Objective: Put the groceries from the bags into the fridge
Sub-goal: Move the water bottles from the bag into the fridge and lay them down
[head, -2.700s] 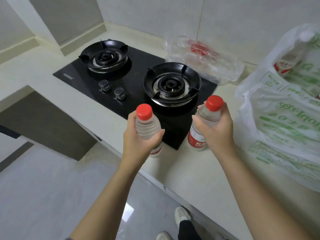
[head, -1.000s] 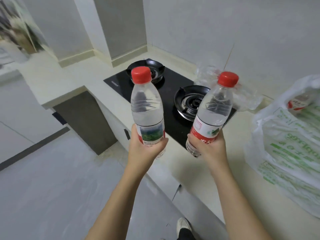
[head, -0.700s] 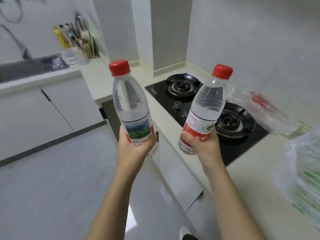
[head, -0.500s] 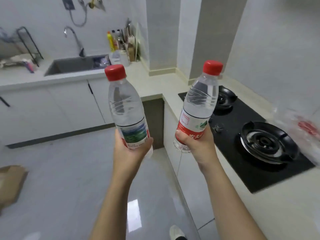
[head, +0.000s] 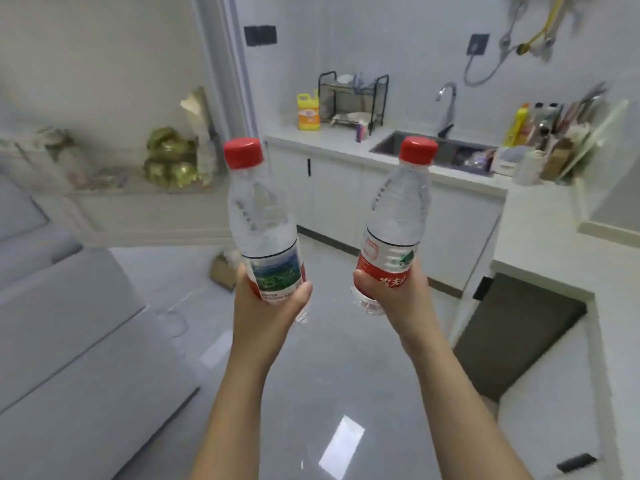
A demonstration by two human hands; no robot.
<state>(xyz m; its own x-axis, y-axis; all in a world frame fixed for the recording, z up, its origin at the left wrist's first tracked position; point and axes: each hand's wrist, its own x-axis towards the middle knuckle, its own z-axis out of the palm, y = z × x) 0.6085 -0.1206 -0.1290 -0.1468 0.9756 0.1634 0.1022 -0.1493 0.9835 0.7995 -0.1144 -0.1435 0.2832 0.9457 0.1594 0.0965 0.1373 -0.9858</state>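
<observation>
1. Left water bottle [head: 265, 223] is up in the air in front of the person, over the glossy grey floor [head: 311, 375]. It is nearly upright, its top leaning a little to the left, and its red left cap [head: 242, 153] is on.
2. The left hand [head: 268, 306] grips this bottle low down, around a label that shows a green landscape. The thumb curls across the front and the fingers wrap behind, out of sight.
3. Right water bottle [head: 394, 220] is held at about the same height, its top leaning to the right. It has a red right cap [head: 417, 150] and a red label with white characters.
4. The right hand [head: 398, 296] grips it around the lower label, thumb on the near left side. The clear base sticks out below the hand.
5. The two bottles are apart, with floor visible between them, and both forearms reach up from the bottom edge.
6. Behind them a white counter [head: 294, 138] runs along the far wall. It carries a yellow detergent bottle [head: 308, 112], a black dish rack [head: 353, 98] and a sink [head: 433, 152] with a curved faucet [head: 446, 105].
7. A small cardboard box [head: 223, 271] lies on the floor, and a golden ornament [head: 169, 157] sits on a ledge at the left.
8. A large pale grey unit [head: 69, 358] fills the lower left; it cannot be told whether it is the fridge.
</observation>
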